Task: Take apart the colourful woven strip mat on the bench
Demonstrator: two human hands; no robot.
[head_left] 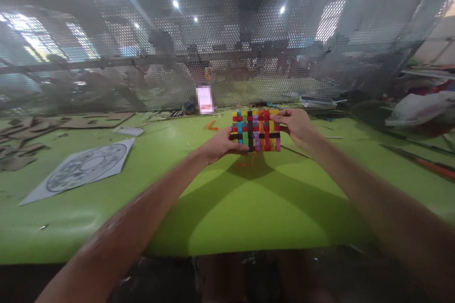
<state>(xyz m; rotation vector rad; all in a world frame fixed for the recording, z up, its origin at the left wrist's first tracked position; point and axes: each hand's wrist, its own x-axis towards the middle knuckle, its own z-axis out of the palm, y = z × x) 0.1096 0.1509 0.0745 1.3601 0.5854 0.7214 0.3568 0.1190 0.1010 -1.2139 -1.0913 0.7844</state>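
Between my two hands, a small mat woven from colourful strips (256,130) is held up over the green table (227,218). Its bands are blue, green, black, purple, orange, red and yellow, crossing over and under. My left hand (222,144) is closed on the lower left edge, thumb along the front. My right hand (293,125) pinches the upper right edge, with fingers partly behind it. Under the mat lie thin orange strips (245,164), and another bent orange strip (212,126) is to the left.
Cut brown cardboard pieces (21,139) and a paper with a printed ring pattern (88,163) lie at the left. A lit, blurred-out screen (205,99) stands at the back before a perforated metal panel (227,28). A white tray (317,102) and an orange-handled tool (435,166) are at the right.
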